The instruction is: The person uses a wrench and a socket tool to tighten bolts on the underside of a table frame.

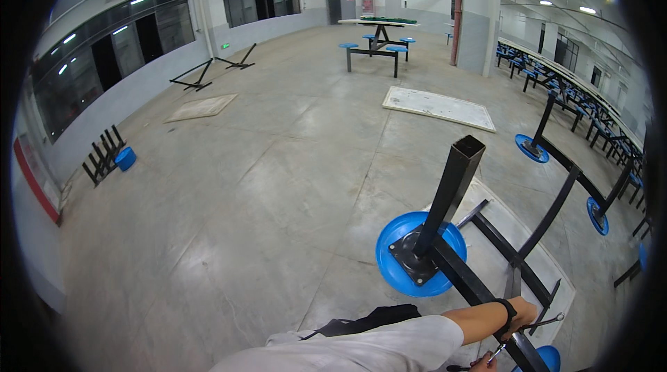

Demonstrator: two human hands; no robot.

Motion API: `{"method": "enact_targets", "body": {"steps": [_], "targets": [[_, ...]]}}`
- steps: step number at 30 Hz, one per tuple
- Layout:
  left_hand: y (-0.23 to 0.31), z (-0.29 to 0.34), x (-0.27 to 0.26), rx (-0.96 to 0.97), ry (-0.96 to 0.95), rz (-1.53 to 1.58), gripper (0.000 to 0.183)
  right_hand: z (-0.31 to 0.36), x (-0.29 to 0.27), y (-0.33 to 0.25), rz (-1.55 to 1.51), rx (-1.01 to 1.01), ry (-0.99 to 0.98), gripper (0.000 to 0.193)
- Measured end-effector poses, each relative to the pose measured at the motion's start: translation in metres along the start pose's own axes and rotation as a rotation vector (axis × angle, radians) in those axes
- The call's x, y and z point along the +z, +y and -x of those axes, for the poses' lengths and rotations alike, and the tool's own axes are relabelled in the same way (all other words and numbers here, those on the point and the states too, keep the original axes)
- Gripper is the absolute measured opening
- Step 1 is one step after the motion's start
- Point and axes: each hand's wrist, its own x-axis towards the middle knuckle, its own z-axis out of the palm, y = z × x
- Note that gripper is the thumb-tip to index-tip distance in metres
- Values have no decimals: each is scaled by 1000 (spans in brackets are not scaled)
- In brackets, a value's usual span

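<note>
An upside-down black steel table frame (455, 264) lies before me at the lower right. A blue round seat (389, 250) is bolted under its upright square leg (450, 188). My left hand (524, 311), with a dark band at the wrist, reaches across to the frame's bar. It is closed around a wrench (545, 322) whose ring end sticks out to the right. Below it, at the lower edge, my right hand (484, 364) is closed on a shiny metal tool (497, 352); its exact kind is partly hidden. Another blue seat (547, 358) shows beneath the bar.
The frame lies on a white tabletop (566, 278). Two white panels (439, 108) (201, 107) lie on the concrete floor. A standing table (379, 23) is farther off, with long table rows (570, 84) at right. Black frames (196, 77) and stacked legs (104, 156) are left.
</note>
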Motion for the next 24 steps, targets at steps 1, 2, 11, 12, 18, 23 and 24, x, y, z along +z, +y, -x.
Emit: {"method": "enact_targets", "body": {"steps": [1,2,11,12,18,23,24], "targets": [[-6,-6,5,19,3,-18,51,2,3,1,-39,28,4,36],[-8,-8,5,19,-26,-6,49,-7,10,22,-75,15,-55,37],[-14,-11,5,195,-1,189,41,28,-1,-23,-401,-58,114,52],[-13,-9,8,191,14,132,40,34,-2,-21,-382,-57,109,52],[-9,17,-16,314,30,-138,52,46,0,-25,-488,-7,72,44],[-15,22,-18,243,-11,-98,54,42,19,-24,-547,33,131,38],[-15,21,-21,242,-34,-82,53,39,24,-18,-550,58,113,37]]}}
